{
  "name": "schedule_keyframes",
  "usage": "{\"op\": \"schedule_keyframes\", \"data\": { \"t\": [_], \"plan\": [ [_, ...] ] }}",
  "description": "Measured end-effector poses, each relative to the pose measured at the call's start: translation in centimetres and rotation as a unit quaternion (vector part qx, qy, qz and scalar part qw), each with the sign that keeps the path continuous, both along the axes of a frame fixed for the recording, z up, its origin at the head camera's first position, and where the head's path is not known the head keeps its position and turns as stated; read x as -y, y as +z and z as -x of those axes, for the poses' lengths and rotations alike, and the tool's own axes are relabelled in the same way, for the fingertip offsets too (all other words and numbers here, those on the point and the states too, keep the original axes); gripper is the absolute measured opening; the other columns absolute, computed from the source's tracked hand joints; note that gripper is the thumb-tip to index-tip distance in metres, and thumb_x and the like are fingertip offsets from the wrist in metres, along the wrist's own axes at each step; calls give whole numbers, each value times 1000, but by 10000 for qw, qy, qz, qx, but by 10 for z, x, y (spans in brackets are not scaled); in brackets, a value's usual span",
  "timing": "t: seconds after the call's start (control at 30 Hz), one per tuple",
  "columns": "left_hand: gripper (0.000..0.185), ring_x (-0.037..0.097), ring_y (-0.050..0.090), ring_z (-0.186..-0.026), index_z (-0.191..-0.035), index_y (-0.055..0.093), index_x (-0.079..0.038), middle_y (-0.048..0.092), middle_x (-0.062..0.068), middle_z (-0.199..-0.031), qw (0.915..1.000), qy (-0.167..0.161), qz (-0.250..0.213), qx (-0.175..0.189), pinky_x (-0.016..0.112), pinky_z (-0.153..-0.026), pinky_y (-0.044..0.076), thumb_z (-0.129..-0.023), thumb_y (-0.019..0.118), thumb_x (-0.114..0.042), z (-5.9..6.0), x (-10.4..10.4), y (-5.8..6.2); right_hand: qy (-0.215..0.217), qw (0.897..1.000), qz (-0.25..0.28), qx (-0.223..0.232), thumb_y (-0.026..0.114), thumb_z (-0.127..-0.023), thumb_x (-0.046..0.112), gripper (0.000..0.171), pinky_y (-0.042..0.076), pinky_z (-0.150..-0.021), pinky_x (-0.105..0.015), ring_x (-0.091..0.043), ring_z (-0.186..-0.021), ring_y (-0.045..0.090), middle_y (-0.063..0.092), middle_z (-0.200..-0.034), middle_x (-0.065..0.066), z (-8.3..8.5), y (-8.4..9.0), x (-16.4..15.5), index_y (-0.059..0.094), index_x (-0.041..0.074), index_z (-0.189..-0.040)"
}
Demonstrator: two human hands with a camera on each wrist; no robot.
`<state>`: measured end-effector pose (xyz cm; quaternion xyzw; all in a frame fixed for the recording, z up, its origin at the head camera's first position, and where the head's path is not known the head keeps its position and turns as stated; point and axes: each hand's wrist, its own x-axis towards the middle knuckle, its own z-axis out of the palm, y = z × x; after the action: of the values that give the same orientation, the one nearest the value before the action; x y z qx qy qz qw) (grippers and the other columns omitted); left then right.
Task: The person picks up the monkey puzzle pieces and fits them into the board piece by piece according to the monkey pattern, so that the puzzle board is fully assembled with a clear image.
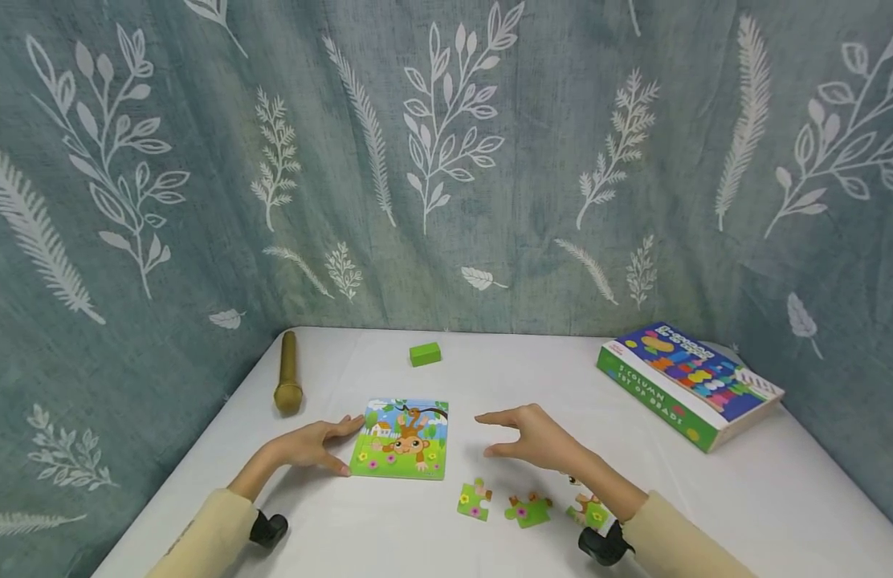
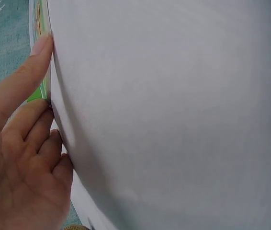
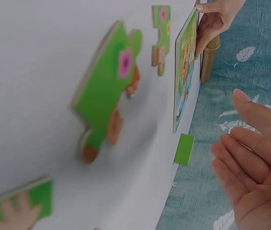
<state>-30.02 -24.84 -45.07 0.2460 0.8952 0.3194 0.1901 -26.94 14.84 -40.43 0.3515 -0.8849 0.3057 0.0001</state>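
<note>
A square picture board (image 1: 403,461) with a cartoon monkey hanging from a branch lies flat on the white table. My left hand (image 1: 309,445) touches its left edge, thumb at the near corner and fingertips farther up, as the left wrist view also shows. To the right of the board, my right hand (image 1: 536,437) hovers with nothing between its spread thumb and fingers. Below it lie loose green jigsaw pieces: one with a flower (image 1: 470,502), a middle one (image 1: 531,512), and another (image 1: 594,514) partly hidden by the right forearm.
At the back stands a small green block (image 1: 425,354). A gold microphone-shaped object (image 1: 288,385) lies at the far left. On the right is a box of column beads (image 1: 688,385). A leaf-patterned green cloth (image 1: 519,265) hangs behind the table (image 1: 519,365).
</note>
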Motion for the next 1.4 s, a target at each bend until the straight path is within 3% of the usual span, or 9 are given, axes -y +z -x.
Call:
{"op": "schedule_keyframes", "data": {
  "t": [0.33, 0.8, 1.2, 1.4],
  "plan": [
    [90, 31, 12, -134, -141, 28, -10, 18, 13, -146, 9999, 68, -4, -73, 50, -105, 13, -68, 76, -33, 1, 1, 0, -128, 9999, 57, 20, 70, -77, 28, 43, 45, -87, -37, -19, -107, 55, 60, -116, 1, -10, -4, -33, 60, 19, -118],
    [91, 34, 11, -133, -141, 27, -7, 18, 15, -146, 9999, -17, -130, -49, 51, -104, 12, -68, 76, -32, -1, 3, 2, -417, 9990, 58, -152, 71, -76, 27, 40, 48, -80, -43, -29, -103, 57, 62, -112, -5, -19, -9, -81, 63, 16, -115],
    [91, 33, 11, -133, -141, 27, -7, 17, 15, -146, 9999, 6, -149, 14, 51, -105, 11, -68, 76, -32, -1, 0, -1, -590, 9978, -165, 239, 72, -75, 26, 42, 48, -82, -35, -25, -101, 58, 63, -109, 0, -27, -22, -124, 63, 11, -113],
    [90, 32, 11, -134, -141, 27, -7, 18, 14, -146, 9999, 15, -136, 38, 50, -105, 11, -68, 76, -30, -3, -2, -2, -669, 9969, -355, 199, 74, -73, 23, 41, 48, -81, -33, -24, -99, 59, 64, -107, -1, -28, -29, -136, 65, 9, -110]
  ]
}}
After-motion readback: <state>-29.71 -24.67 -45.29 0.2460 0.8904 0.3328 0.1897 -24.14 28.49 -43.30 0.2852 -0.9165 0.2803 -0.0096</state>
